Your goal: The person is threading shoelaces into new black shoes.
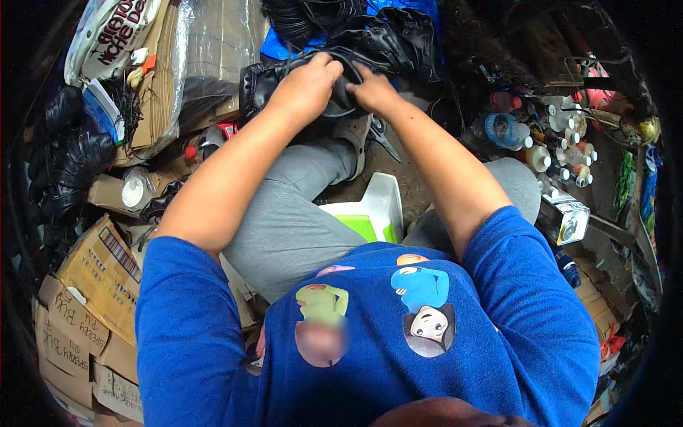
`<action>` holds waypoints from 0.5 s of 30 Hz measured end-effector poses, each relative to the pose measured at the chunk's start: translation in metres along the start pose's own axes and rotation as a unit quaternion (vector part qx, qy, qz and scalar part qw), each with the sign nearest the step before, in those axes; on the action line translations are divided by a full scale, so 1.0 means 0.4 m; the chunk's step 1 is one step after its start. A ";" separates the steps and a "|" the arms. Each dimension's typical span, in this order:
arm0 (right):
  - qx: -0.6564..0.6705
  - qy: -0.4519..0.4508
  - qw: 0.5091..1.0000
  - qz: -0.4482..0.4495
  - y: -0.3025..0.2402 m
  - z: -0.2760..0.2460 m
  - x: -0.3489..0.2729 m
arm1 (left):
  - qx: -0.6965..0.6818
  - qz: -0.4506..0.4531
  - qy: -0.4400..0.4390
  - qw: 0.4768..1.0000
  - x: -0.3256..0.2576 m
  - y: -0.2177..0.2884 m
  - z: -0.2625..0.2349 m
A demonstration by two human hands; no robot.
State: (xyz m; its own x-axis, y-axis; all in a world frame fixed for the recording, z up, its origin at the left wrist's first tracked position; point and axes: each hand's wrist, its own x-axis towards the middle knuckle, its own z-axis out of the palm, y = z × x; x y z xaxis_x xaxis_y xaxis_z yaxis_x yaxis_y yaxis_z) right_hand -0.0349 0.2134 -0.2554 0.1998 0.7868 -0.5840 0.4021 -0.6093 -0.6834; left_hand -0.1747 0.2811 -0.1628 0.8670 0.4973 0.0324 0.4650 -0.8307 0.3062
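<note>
Both my hands are at a shiny black leather piece point(343, 105), curved like a shoe upper, in front of my knees. My left hand point(311, 87) grips it from the left, fingers bent over its upper edge. On its right side my right hand point(375, 94) holds the rim, with the index finger stretched along it and the fingertips partly hidden. More black leather pieces point(407, 39) lie heaped just beyond, over a blue sheet point(420, 8). Below my right hand, scissors point(385, 140) lie on the floor beside my clog point(351, 135).
Several small bottles point(538, 158) stand at the right beside a small box point(564, 217). Plastic-wrapped cardboard point(213, 60) rises at the upper left. Black shoes point(78, 160) and cardboard boxes point(99, 274) crowd the left. A white and green stool point(380, 203) is between my legs.
</note>
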 end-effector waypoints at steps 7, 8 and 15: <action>0.012 -0.075 0.997 0.014 0.073 0.144 -0.051 | -0.246 -0.313 -0.153 0.905 -0.065 0.014 0.006; 0.021 -0.068 0.997 0.013 0.087 0.162 -0.042 | -0.201 -0.314 -0.175 0.911 -0.076 0.017 0.005; -0.100 -0.079 0.974 -0.186 0.193 0.232 0.014 | -0.199 -0.082 -0.325 0.921 -0.106 0.090 0.019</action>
State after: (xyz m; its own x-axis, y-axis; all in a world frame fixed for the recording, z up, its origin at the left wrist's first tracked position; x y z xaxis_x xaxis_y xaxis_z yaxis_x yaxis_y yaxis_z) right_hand -0.0858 0.1615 -0.3521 -0.1255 0.9151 -0.3833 0.5895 -0.2420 -0.7707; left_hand -0.1933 0.2283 -0.1602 0.7746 0.2454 -0.5829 0.6096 -0.5348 0.5851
